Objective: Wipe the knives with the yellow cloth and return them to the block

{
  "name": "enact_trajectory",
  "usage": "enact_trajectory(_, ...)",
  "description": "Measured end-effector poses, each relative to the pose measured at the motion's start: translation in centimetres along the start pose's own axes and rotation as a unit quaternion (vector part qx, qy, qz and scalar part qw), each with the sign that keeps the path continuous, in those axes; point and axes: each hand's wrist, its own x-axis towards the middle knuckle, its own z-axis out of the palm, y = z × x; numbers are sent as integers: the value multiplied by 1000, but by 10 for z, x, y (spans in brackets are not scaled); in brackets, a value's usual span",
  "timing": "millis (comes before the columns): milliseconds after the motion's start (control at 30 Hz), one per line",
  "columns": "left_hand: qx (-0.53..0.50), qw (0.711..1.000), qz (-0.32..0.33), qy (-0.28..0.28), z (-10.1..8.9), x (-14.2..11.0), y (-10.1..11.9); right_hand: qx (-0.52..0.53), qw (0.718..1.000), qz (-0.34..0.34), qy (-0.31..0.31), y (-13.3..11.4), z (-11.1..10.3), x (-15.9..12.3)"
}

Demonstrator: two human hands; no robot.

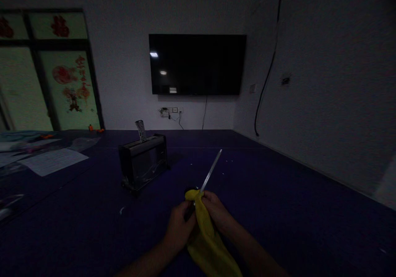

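Dark blue surface (pixel 247 182), black boxy appliance (pixel 145 165), papers (pixel 55 161)

Left hand: bare left hand (pixel 179 224), lower middle of the frame, fingers curled in a grip.
Right hand: bare right hand (pixel 217 213), just right and slightly higher, fingers closed in a pinch.
Forearms: bare left forearm (pixel 150 257) and bare right forearm (pixel 253 248) slant inward from the bottom edge.

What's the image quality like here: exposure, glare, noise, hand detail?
Head view: heavily underexposed, grainy on the right wall; head view: small bright reflections on the black TV, pale glow at the door panels; head view: yellow cloth stands out, but the dark object at the left hand loses detail in shadow.
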Motion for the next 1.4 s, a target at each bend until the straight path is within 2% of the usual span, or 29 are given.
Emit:
enact_trajectory(300,-22,1000,4,17,-1,2,4,0,999,-15,-33,0,-2,2)
enact_trajectory(467,-17,999,-3,28,-1,3,5,-15,998,-58,33,4,-10,11)
enact_trajectory(700,51,997,-2,50,0,4,3,16,998,-17,61,0,-12,7)
enact_trajectory(767,61,997,3,52,-1,4,4,24,999,-10,48,-3,-10,4)
enact_trajectory(933,51,998,14,41,-3,2,9,34,998,-6,-47,-8,-5,-2)
enact_trajectory(1067,49,998,13,23,-2,0,11,14,995,-1,-95,-12,-6,-4)
enact_trajectory(1200,57,998,11,23,-1,0,10,-15,994,-15,-106,-14,-7,-4)
enact_trajectory(1400,48,999,6,26,-1,1,11,0,995,-18,-100,-10,-5,-3)
